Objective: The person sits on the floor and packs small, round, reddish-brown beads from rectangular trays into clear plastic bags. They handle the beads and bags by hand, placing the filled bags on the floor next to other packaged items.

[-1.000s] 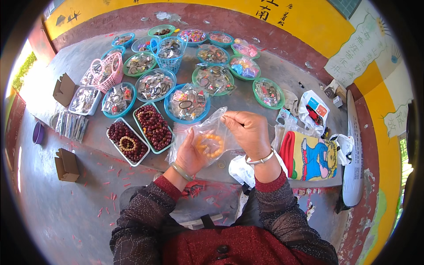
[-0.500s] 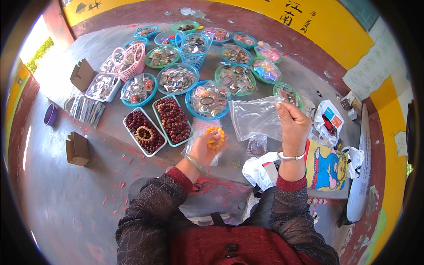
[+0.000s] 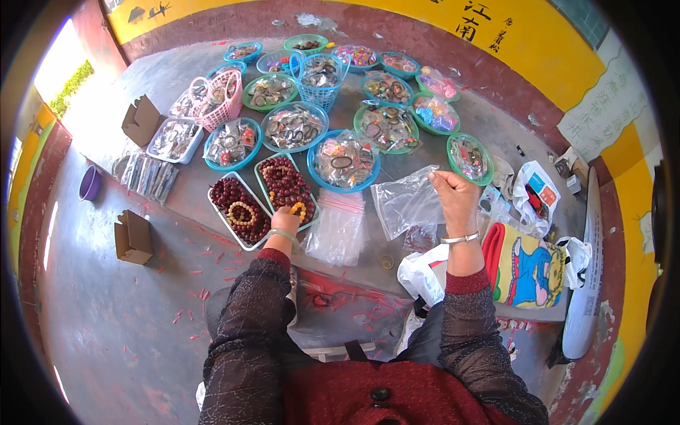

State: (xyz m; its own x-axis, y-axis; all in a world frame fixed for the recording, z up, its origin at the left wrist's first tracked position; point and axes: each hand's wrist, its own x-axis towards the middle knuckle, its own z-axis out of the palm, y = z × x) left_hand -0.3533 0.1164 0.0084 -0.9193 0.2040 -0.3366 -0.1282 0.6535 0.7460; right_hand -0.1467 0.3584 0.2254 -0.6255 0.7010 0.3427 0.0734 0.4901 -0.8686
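My left hand (image 3: pixel 285 222) is at the near end of the green-rimmed tray (image 3: pixel 316 214), its fingers closed on an amber-yellow bead bracelet (image 3: pixel 301 210). Dark red bead bracelets (image 3: pixel 282 181) fill that tray. Beside it, a white tray (image 3: pixel 249 247) holds more dark red beads with a pale yellow bead bracelet (image 3: pixel 242 214) on top. In my raised right hand (image 3: pixel 455 198), thumb and fingers pinch the edge of a clear plastic bag (image 3: pixel 404 203), which hangs to the left and looks flat. A stack of clear zip bags (image 3: pixel 336 230) lies between my hands.
Several basins of packaged trinkets, such as the blue basin (image 3: pixel 345 185), spread beyond the trays with a pink basket (image 3: pixel 225 113) and a blue basket (image 3: pixel 319 95). Cardboard boxes (image 3: pixel 133 238) stand left. White plastic bags (image 3: pixel 423 273) and a colourful printed cloth (image 3: pixel 528 269) lie right.
My left hand has moved left with the amber-yellow bracelet, from above the zip bags to the green-rimmed tray. My right hand still holds the clear bag, slightly lower.
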